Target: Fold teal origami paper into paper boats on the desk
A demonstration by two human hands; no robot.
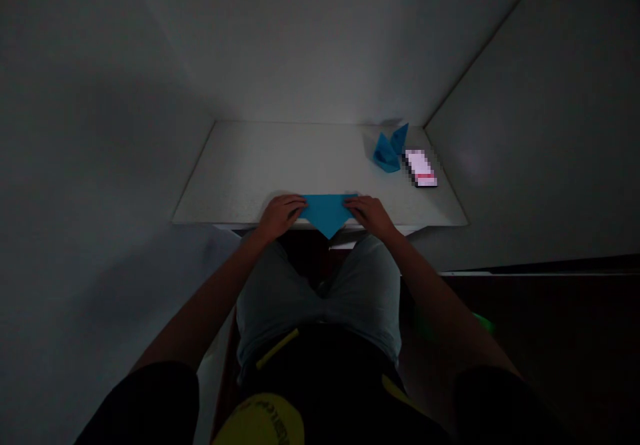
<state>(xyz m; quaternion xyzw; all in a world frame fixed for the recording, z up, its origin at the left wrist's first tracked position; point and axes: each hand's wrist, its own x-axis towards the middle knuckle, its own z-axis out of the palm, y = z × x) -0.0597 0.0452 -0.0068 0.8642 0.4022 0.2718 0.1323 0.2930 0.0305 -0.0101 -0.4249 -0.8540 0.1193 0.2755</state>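
A blue sheet of paper [327,212], folded into a triangle, lies at the front edge of the white table. Its long straight side faces away from me, and its point hangs over the edge toward my lap. My left hand [283,214] pinches the paper's left corner between thumb and fingers. At the right corner, my right hand [369,213] grips the paper in the same way. My fingers cover both corner tips.
Two folded blue paper shapes [387,154] stand at the table's back right. Beside them lies a phone [421,168] with a lit, blurred screen. Walls border the white table [280,158] at the back and both sides. My legs are under its front edge.
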